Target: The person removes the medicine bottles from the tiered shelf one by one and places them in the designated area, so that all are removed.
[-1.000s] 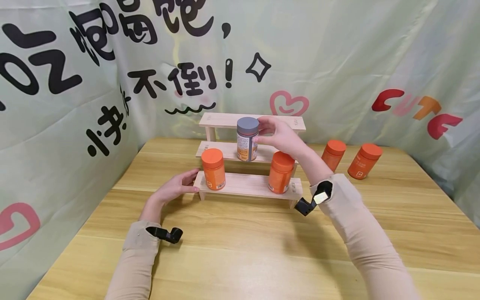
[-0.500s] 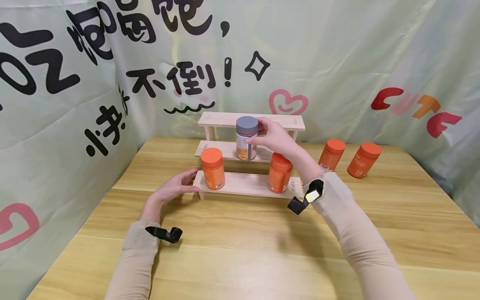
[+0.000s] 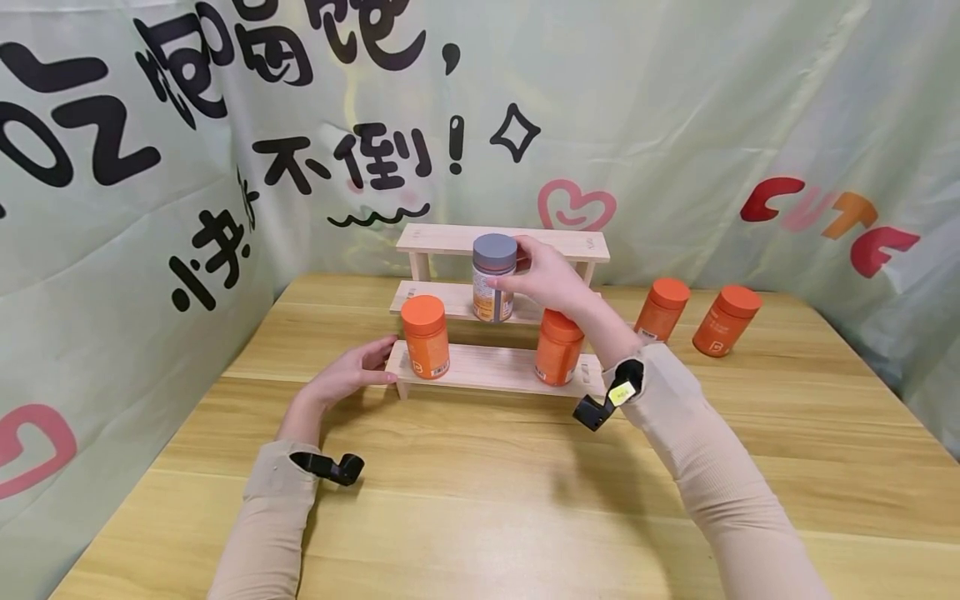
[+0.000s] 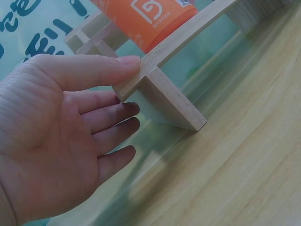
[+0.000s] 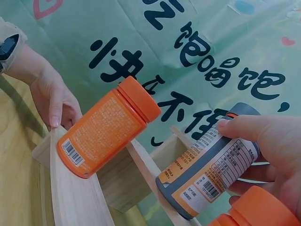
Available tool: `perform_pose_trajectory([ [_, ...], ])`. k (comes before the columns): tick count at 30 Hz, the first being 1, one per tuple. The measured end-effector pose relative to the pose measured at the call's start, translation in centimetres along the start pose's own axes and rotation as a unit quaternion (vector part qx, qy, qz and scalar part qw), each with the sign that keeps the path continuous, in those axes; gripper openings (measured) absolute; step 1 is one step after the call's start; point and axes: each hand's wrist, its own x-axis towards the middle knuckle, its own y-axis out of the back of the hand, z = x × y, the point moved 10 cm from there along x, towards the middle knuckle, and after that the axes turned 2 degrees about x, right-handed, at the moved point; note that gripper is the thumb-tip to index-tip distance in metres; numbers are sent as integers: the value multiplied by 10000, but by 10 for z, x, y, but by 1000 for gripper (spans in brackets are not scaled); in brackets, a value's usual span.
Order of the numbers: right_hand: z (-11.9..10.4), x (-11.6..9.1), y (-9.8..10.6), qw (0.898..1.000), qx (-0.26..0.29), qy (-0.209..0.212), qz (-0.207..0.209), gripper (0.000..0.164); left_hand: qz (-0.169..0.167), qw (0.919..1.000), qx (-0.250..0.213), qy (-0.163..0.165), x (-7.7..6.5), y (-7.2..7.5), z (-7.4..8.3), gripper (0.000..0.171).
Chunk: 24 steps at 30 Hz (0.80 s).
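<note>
A grey-lidded supplement bottle (image 3: 493, 292) stands on the middle step of a three-step wooden shelf (image 3: 491, 367). My right hand (image 3: 551, 275) grips it from the right, with the thumb across its labelled front; in the right wrist view the bottle (image 5: 211, 165) shows a barcode and a table. My left hand (image 3: 348, 377) holds the left end of the lowest step. In the left wrist view its thumb lies on the board end, with the index finger behind the corner and the other fingers loosely extended. Two orange bottles, left (image 3: 426, 337) and right (image 3: 558, 350), stand on that lowest step.
Two more orange bottles, nearer (image 3: 662, 310) and farther right (image 3: 726, 321), stand on the wooden table (image 3: 465, 500) right of the shelf. A pale printed curtain (image 3: 660, 108) hangs behind and along the left. My right forearm passes over the table close to the right front bottle.
My right hand has shifted slightly left, its thumb reaching further over the bottle's front. The grey-lidded bottle keeps its place on the middle step. My left hand stays at the shelf end.
</note>
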Motion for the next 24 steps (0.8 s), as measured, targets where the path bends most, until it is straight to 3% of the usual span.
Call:
perform_pose_trajectory([
  [13, 0, -5, 7, 10000, 11, 7, 86, 59, -15, 10000, 15, -5, 0, -1, 1, 78],
  [24, 6, -10, 30, 9994, 143, -121, 276, 58, -32, 10000, -30, 3, 0, -1, 1, 77],
])
